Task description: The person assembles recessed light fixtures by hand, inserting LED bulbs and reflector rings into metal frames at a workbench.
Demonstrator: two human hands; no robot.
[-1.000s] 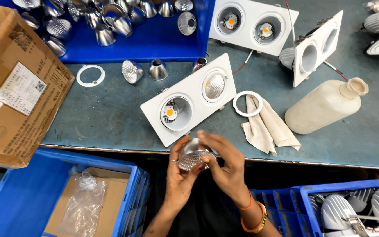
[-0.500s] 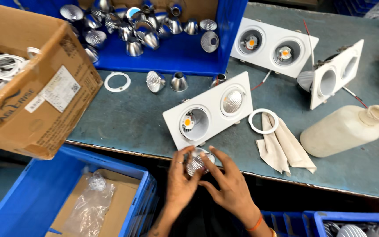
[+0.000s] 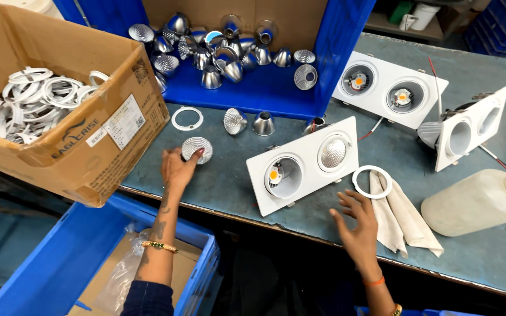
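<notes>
My left hand (image 3: 175, 171) reaches onto the grey table and grips a silver ribbed reflector cup (image 3: 197, 147) by its rim, to the left of the white twin downlight housing (image 3: 265, 190). One socket of that housing shows a bare yellow LED (image 3: 274, 174); the other has a reflector (image 3: 334, 153) fitted. My right hand (image 3: 355, 221) hovers open at the table's front edge, fingers spread, just below a white ring (image 3: 372, 181) and beside a cream cloth (image 3: 405, 219).
A cardboard box (image 3: 98, 149) full of white rings stands at the left. A blue bin (image 3: 265, 90) holds several reflectors. A loose ring (image 3: 187, 117) and two loose reflectors (image 3: 235, 121) lie near it. Two more twin housings (image 3: 390, 88) and a cream bottle (image 3: 475, 202) sit right.
Both hands held one reflector together in front of the table edge. Now they have parted: the left carried the reflector to the left onto the table, the right moved right toward the ring.
</notes>
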